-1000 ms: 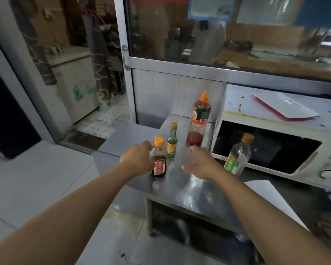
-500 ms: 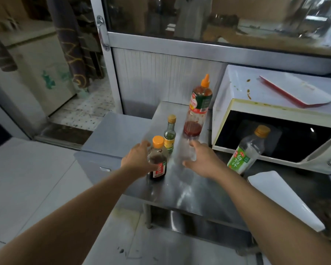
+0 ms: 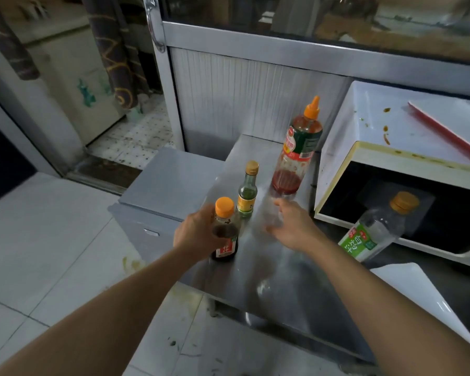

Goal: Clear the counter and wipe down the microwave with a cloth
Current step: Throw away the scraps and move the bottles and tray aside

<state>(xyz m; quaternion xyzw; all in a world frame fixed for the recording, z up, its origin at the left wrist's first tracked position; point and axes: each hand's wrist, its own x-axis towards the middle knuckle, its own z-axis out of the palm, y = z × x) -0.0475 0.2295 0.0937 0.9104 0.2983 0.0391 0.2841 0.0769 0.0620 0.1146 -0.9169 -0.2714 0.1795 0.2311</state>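
At the left edge of the steel desk, the left hand is wrapping its grip around a small dark sauce bottle with an orange cap, fingers curling round the bottle's left side while the bottle is standing upright on the desk surface. Just beyond that grip, and touching or nearly touching the dark bottle, a slim green bottle with a gold cap is standing upright. To the right of the left hand's grip, the right hand is hovering low over the desk with its fingers spread and relaxed, its grip loose and holding nothing. Beyond the right hand's fingertips, a tall chili sauce bottle with an orange nozzle cap is standing upright, near the fingers but apart from them, with red sauce sitting only in its lower part. Further right of the right hand, the white microwave is sitting at the back of the desk, brown splatters showing on its top, and a white and red tray is lying on it. In front of the microwave's dark door, a clear bottle with a green label is tilting to the left. Nearest on the right, a white board is lying flat on the desk.
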